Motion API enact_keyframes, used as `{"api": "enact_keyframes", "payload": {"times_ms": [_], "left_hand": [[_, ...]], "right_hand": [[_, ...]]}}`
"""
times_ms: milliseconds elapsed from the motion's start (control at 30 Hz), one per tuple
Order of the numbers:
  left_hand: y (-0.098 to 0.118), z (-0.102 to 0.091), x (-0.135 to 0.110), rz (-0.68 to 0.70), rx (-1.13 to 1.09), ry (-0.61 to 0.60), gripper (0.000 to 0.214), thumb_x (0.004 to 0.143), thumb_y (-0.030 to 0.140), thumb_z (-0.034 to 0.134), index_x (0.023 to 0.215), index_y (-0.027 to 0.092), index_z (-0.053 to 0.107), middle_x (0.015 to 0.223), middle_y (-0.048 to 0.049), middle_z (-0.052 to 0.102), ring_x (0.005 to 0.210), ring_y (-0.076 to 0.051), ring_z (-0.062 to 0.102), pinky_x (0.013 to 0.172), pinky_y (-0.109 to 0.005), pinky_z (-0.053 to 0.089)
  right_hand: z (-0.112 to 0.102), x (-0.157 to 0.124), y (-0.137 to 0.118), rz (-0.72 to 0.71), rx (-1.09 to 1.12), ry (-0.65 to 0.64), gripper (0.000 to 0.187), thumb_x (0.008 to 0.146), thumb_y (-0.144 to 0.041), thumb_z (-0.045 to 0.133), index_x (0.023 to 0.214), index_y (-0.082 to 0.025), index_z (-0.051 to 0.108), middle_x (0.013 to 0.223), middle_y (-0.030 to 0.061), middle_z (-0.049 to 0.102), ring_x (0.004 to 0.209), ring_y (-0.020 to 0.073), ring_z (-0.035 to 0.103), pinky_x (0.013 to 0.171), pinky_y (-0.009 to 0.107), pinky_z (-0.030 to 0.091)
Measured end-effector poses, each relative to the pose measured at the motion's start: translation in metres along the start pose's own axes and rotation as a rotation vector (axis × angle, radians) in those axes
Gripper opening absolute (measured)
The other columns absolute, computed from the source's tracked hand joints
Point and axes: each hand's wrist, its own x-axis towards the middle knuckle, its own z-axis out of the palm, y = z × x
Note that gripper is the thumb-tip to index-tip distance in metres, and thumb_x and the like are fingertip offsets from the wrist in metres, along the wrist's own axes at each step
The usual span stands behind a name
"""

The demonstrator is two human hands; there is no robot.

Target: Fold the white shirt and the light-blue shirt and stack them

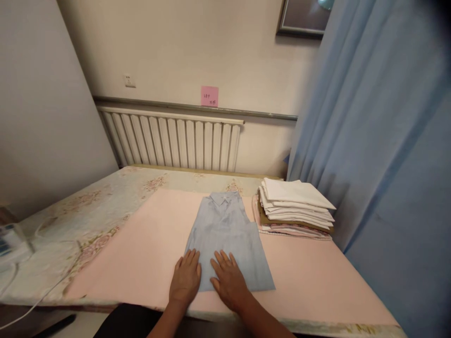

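Note:
A light blue shirt lies folded lengthwise on a pink cloth, collar pointing away from me. My left hand rests flat at the shirt's near left corner, fingers together and stretched out. Just to its right, my right hand presses flat on the shirt's near hem with fingers slightly spread. Neither hand holds anything.
A stack of folded white and patterned clothes sits right of the shirt. The table has a floral cover. A radiator stands behind, a blue curtain hangs at right, and a white cable runs along the left edge.

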Motion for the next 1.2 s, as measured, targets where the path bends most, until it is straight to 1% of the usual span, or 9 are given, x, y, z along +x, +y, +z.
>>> {"api": "enact_keyframes", "payload": {"times_ms": [167, 333, 633, 833, 1033, 1200], "left_hand": [[0.0, -0.001, 0.0, 0.002, -0.009, 0.004, 0.043, 0.091, 0.027, 0.036, 0.127, 0.017, 0.056, 0.134, -0.0094, 0.056, 0.127, -0.026, 0.047, 0.105, -0.045, 0.033], [-0.001, 0.001, -0.001, -0.005, -0.017, 0.007, 0.043, 0.09, 0.026, 0.036, 0.128, 0.017, 0.056, 0.134, -0.0091, 0.056, 0.128, -0.025, 0.047, 0.105, -0.045, 0.033], [0.0, -0.001, -0.001, -0.016, -0.026, -0.005, 0.044, 0.091, 0.026, 0.036, 0.128, 0.016, 0.055, 0.136, -0.0098, 0.054, 0.129, -0.025, 0.046, 0.106, -0.045, 0.032], [0.001, -0.002, 0.0, -0.022, -0.021, -0.001, 0.043, 0.091, 0.025, 0.035, 0.127, 0.017, 0.056, 0.135, -0.0088, 0.056, 0.128, -0.024, 0.047, 0.105, -0.044, 0.032], [0.001, -0.003, 0.0, -0.019, -0.013, -0.002, 0.043, 0.091, 0.025, 0.035, 0.126, 0.016, 0.057, 0.134, -0.0091, 0.056, 0.127, -0.024, 0.047, 0.106, -0.044, 0.032], [-0.001, 0.002, 0.0, -0.014, -0.012, 0.004, 0.043, 0.091, 0.026, 0.035, 0.127, 0.016, 0.056, 0.134, -0.0097, 0.056, 0.127, -0.025, 0.047, 0.106, -0.045, 0.032]], "right_hand": [[-0.002, 0.002, 0.009, 0.002, -0.009, -0.032, 0.055, 0.09, -0.044, 0.049, 0.141, -0.028, 0.037, 0.151, 0.004, 0.032, 0.14, 0.0254, 0.022, 0.113, 0.052, 0.02], [-0.004, 0.002, 0.015, 0.035, -0.002, -0.049, 0.056, 0.09, -0.048, 0.048, 0.142, -0.029, 0.036, 0.15, 0.0022, 0.033, 0.14, 0.0245, 0.023, 0.114, 0.05, 0.02], [-0.003, -0.006, 0.046, 0.132, -0.024, -0.041, 0.051, 0.094, -0.043, 0.042, 0.141, -0.026, 0.038, 0.15, 0.0028, 0.034, 0.14, 0.0233, 0.024, 0.114, 0.048, 0.019], [-0.005, -0.016, 0.062, 0.175, -0.071, -0.034, 0.049, 0.093, -0.04, 0.042, 0.14, -0.025, 0.04, 0.148, 0.0043, 0.037, 0.14, 0.024, 0.026, 0.113, 0.049, 0.021], [-0.008, -0.022, 0.064, 0.189, -0.082, -0.026, 0.048, 0.094, -0.039, 0.04, 0.14, -0.024, 0.04, 0.148, 0.0047, 0.037, 0.139, 0.0244, 0.026, 0.112, 0.049, 0.022], [-0.012, -0.026, 0.062, 0.209, -0.063, -0.014, 0.047, 0.094, -0.039, 0.041, 0.138, -0.023, 0.043, 0.147, 0.004, 0.038, 0.139, 0.0237, 0.027, 0.113, 0.047, 0.024]]}}
